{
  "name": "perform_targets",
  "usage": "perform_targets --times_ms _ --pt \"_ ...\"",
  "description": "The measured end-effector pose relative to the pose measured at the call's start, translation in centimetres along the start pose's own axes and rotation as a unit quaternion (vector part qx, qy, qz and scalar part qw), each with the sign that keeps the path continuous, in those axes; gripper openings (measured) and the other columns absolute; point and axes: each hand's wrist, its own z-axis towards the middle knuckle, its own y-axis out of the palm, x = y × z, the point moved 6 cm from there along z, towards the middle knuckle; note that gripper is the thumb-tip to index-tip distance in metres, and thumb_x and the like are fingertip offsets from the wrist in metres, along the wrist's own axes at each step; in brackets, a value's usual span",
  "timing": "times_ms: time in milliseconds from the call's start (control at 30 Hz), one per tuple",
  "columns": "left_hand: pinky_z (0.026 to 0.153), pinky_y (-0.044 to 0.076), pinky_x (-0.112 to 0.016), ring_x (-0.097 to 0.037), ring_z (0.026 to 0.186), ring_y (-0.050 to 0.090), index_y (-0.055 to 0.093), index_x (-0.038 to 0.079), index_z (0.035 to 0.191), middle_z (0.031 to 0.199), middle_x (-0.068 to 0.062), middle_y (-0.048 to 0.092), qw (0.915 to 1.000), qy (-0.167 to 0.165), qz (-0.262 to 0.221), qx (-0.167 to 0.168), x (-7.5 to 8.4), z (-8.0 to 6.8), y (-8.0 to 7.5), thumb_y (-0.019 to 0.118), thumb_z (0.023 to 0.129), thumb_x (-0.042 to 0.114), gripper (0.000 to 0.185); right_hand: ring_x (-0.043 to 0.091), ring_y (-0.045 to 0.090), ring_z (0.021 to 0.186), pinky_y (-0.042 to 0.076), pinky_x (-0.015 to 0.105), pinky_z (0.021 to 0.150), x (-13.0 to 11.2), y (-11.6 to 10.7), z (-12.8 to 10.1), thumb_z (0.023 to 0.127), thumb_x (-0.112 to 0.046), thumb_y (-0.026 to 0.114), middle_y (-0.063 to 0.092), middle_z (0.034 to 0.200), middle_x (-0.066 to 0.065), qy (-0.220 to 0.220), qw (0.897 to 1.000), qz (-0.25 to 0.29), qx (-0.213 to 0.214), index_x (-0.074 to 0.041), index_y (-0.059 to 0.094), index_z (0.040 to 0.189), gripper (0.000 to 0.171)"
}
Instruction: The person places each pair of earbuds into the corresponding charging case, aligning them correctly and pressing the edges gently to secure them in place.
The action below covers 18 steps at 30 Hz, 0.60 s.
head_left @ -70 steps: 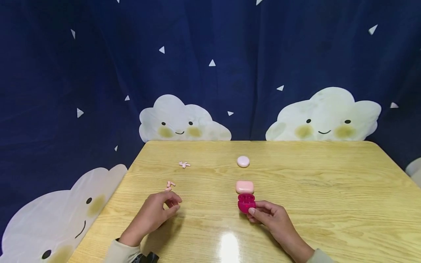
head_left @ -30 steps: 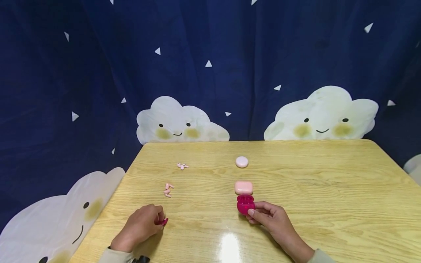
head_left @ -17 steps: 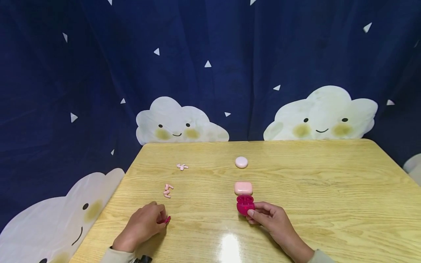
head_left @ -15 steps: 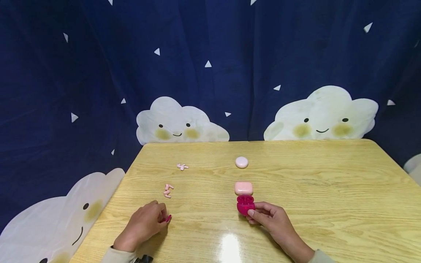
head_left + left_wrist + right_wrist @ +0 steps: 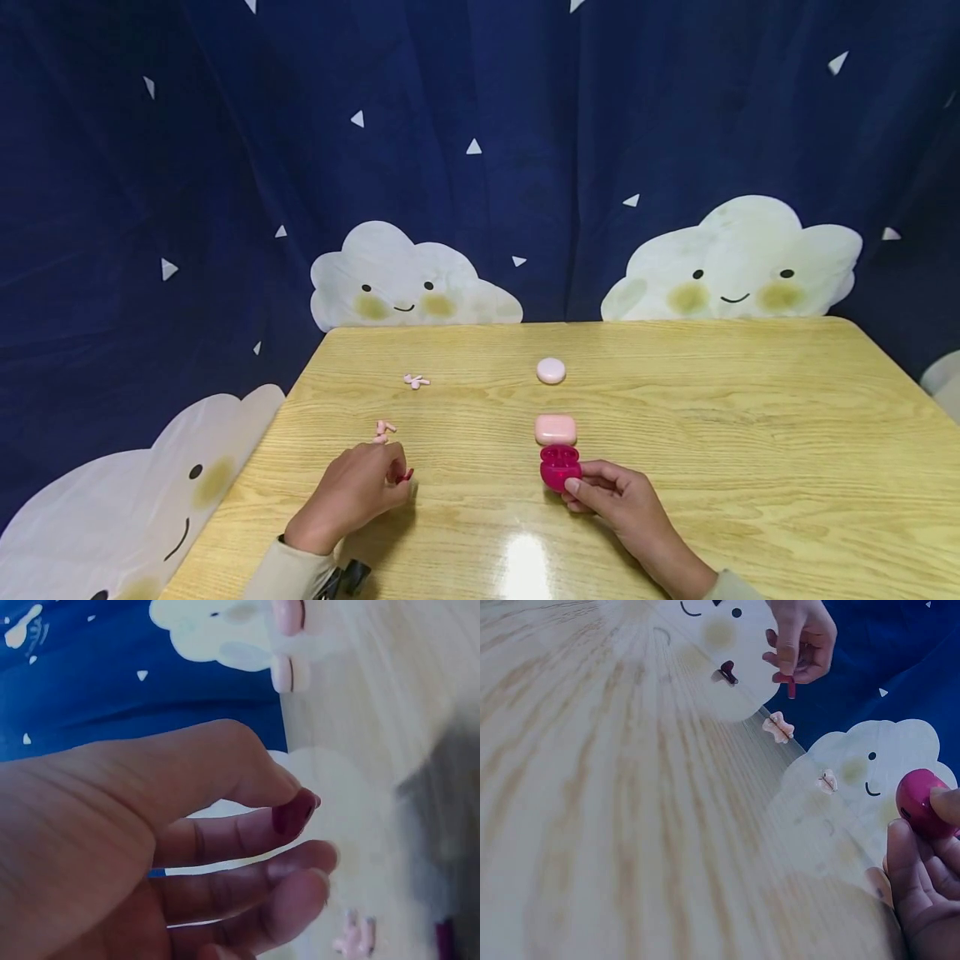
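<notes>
My left hand (image 5: 352, 492) pinches a magenta earbud (image 5: 292, 814) between thumb and index finger, held above the table; the other fingers are loosely bent. My right hand (image 5: 618, 504) grips a magenta earbud case (image 5: 559, 472) by its side, its lid raised and its two earbud hollows showing in the head view. A second magenta earbud (image 5: 729, 673) lies on the table in the right wrist view; my left hand hides it in the head view. Just beyond the left hand are light pink earbuds (image 5: 382, 429), partly covered by it.
A pink rectangular case (image 5: 556, 430) lies right behind the magenta one. Farther back is a pale pink round case (image 5: 551, 371). Another pair of pale pink earbuds (image 5: 416, 381) lies at the back left of the wooden table (image 5: 720, 433). A dark blue curtain (image 5: 450, 108) hangs behind.
My left hand went down to the table near the front left, picked up a magenta earbud, and has since moved right and away from me with it. The right hand has stayed with the case.
</notes>
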Motion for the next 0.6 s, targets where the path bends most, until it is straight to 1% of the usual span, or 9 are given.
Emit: perform_targets --times_ms 300,433,600 --pt "0.054 0.039 -0.023 -0.001 0.056 0.042 0.059 0.02 0.073 0.067 0.016 0.055 0.9989 0.046 -0.007 0.008 2.3 1.6 -0.6 0.074 0.078 0.016 0.017 0.024 0.069 0.085 0.056 0.036 0.078 0.0 0.0 0.0 0.088 -0.01 0.069 0.068 0.096 0.02 -0.001 1.0 0.004 0.001 0.017 0.057 0.114 0.039" --pt "0.057 0.041 -0.024 -0.001 0.059 0.046 0.06 0.02 0.075 0.069 0.014 0.057 0.9982 0.059 -0.005 0.011 3.3 2.2 -0.8 0.071 0.076 0.011 0.014 0.024 0.069 0.086 0.056 0.036 0.078 0.0 -0.1 0.0 0.088 -0.01 0.069 0.068 0.097 0.021 -0.001 1.0 0.002 0.001 0.017 0.058 0.114 0.039" --pt "0.055 0.04 -0.023 -0.003 0.063 0.048 0.06 0.02 0.078 0.072 0.012 0.057 0.9965 0.081 0.002 0.022 4.6 3.1 -0.9 0.069 0.073 0.009 0.015 0.025 0.069 0.085 0.056 0.037 0.078 0.1 -0.1 0.0 0.087 -0.011 0.071 0.067 0.096 0.021 0.004 1.0 0.004 0.005 0.016 0.059 0.113 0.039"
